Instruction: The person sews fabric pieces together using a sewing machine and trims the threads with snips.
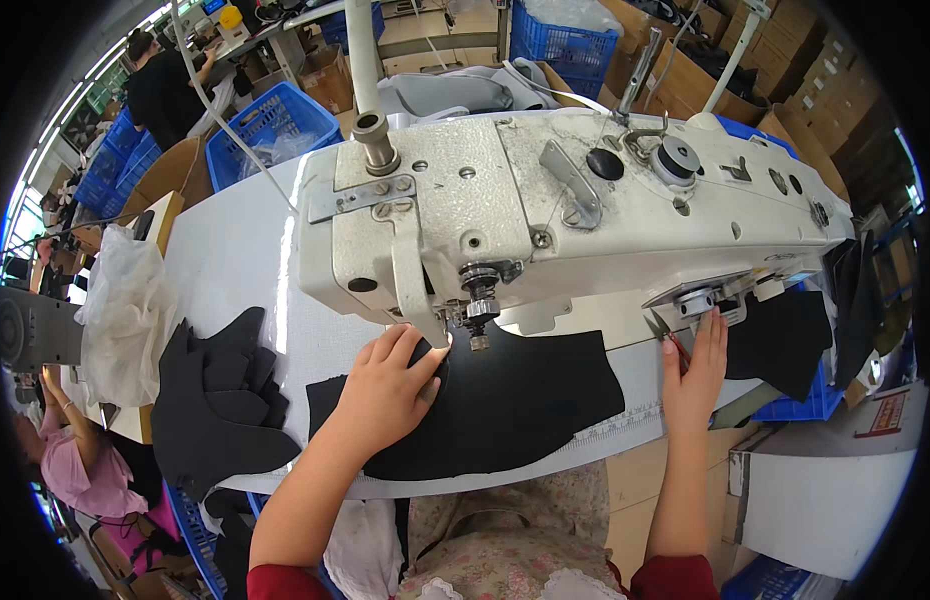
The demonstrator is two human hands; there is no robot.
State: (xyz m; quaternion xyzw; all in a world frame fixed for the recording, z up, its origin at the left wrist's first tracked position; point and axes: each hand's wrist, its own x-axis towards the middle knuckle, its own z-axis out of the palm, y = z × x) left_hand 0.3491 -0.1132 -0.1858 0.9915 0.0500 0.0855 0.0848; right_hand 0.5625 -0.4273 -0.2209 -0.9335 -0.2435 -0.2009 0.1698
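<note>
A white industrial sewing machine (435, 190) stands across the table. Under its needle end lies a large black fabric piece (515, 400), flat on the tabletop. My left hand (390, 385) rests on the fabric's left part, its fingers bent and gripping the cloth close beside the needle area; the fingertips are partly hidden by the machine head. At the machine's right, my right hand (695, 385) holds small red-handled thread snips (672, 338) between thumb and fingers. Its outstretched fingertips touch a round metal dial (696, 302) low on the machine body.
Left on the table is a stack of cut black pieces (230, 400). More black fabric (783, 340) lies at the right end. A printed ruler strip (625, 420) runs along the front edge. Blue crates (275, 130) and cardboard boxes stand behind; other people work at the left.
</note>
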